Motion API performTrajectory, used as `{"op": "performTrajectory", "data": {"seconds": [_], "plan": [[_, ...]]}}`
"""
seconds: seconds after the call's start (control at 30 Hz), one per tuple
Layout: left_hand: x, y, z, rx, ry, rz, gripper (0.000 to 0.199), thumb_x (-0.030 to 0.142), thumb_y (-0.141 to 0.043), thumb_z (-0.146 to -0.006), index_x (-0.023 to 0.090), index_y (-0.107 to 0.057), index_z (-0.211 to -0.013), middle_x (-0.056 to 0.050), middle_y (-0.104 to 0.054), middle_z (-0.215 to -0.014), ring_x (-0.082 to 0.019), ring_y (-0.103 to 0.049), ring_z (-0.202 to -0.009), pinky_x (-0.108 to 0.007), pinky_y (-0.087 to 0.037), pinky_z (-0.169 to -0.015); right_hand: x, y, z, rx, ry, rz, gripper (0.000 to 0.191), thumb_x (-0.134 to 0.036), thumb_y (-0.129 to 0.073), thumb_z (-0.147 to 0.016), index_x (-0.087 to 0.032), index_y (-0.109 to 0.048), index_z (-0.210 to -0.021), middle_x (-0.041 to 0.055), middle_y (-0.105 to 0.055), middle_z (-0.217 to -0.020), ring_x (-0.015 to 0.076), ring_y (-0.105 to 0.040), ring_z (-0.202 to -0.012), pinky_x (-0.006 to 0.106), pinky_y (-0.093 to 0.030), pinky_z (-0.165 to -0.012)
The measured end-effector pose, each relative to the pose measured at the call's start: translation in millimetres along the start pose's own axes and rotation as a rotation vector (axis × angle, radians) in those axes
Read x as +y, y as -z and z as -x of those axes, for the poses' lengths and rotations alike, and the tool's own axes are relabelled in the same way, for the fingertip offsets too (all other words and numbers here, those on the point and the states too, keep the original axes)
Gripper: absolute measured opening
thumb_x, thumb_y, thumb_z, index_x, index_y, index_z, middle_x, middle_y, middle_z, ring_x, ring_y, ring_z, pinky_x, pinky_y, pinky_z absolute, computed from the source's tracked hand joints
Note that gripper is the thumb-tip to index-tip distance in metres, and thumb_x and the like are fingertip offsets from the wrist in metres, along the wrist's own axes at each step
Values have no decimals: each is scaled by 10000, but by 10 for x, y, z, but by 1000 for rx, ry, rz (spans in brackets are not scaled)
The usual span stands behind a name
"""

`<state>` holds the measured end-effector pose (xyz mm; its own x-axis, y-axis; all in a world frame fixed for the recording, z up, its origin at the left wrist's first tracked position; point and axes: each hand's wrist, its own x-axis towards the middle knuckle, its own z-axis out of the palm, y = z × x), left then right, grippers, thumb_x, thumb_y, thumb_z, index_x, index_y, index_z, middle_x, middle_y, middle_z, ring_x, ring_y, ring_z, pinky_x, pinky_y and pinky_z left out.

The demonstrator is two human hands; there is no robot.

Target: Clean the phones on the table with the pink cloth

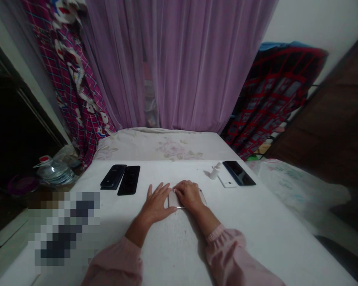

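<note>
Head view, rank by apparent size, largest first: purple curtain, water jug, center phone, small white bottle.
1. Purple curtain
2. Water jug and center phone: too close to rank, phone partly covered
3. Small white bottle

Looks like a home, a lived-in room: purple curtains at 12 o'clock, floral cloth below them, cartoon-print fabric at 10, big water bottle at 9, red-and-black patterned cloth at 2.

Phones and small bottle on white tabletop
</note>
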<state>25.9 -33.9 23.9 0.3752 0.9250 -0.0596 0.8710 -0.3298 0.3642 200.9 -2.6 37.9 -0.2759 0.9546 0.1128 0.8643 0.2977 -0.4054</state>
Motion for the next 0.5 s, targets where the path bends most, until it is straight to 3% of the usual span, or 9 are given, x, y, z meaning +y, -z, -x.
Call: {"op": "performTrajectory", "data": {"seconds": [0.07,0.13,0.37,0.5], "plan": [[8,5,3,5,3,-6,691,473,-624,-835,239,-385,-1440,-68,-308,-1558,-292,-196,-1457,-578,3,-1166,-108,-16,-29,-16,9,24,198,-289,-560,-907,-288,-745,-977,36,-715,-1038,214,-585,-1014,354,-345,-880],[16,11,7,13,7,-11,679,469,-628,-833,237,-399,-1429,-71,-315,-1556,-292,-198,-1456,-579,-2,-1166,-59,16,-20,-25,11,33,199,-310,-559,-911,-303,-744,-983,32,-718,-1035,215,-586,-1022,361,-342,-884],[11,16,16,26,-4,6,653,468,-631,-828,230,-431,-1402,-79,-322,-1552,-292,-200,-1455,-581,6,-1164,758,196,175,87,-97,14,214,-320,-551,-905,-311,-751,-981,19,-727,-1019,219,-617,-1001,356,-405,-884],[14,18,17,24,3,-1,647,464,-620,-831,230,-430,-1403,-82,-327,-1551,-296,-204,-1454,-587,4,-1161,987,131,225,158,-68,-74,242,-340,-535,-898,-295,-756,-986,34,-730,-969,217,-646,-928,356,-470,-841]]}}
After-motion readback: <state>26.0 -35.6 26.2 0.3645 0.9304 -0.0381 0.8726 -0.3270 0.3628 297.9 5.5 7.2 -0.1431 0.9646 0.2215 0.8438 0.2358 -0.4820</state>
